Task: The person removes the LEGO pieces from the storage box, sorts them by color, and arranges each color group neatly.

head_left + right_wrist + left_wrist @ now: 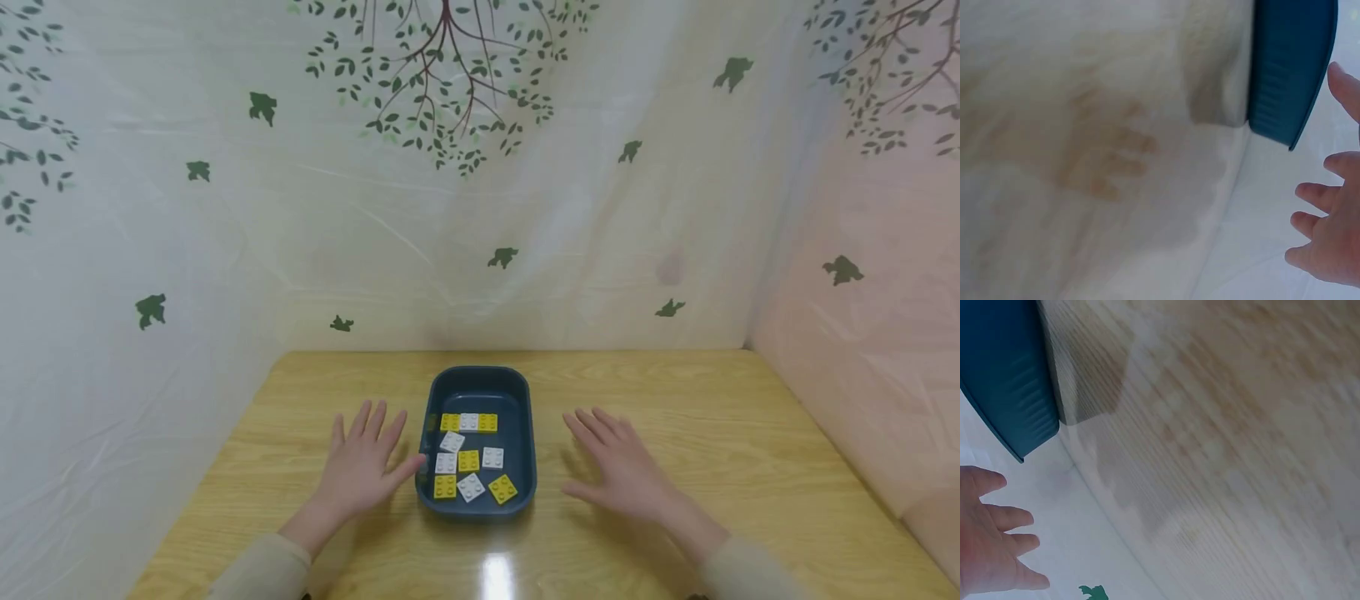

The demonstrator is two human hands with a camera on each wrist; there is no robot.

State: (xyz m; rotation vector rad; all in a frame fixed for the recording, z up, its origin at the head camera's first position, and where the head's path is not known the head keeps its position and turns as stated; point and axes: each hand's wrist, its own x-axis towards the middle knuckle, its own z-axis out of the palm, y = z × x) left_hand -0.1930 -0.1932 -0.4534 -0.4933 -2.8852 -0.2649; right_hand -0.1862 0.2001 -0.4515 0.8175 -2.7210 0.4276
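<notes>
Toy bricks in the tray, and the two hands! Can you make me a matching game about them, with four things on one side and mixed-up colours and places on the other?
Things:
1. tray
2. toy bricks
3. left hand
4. right hand

Colours and places:
A. at the tray's right side
B. dark blue
C. at the tray's left side
D. yellow and white

Right pairs: 1-B, 2-D, 3-C, 4-A

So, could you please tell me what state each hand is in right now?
Left hand: open, fingers spread, holding nothing.
Right hand: open, holding nothing, apart from the dark blue tray.
</notes>
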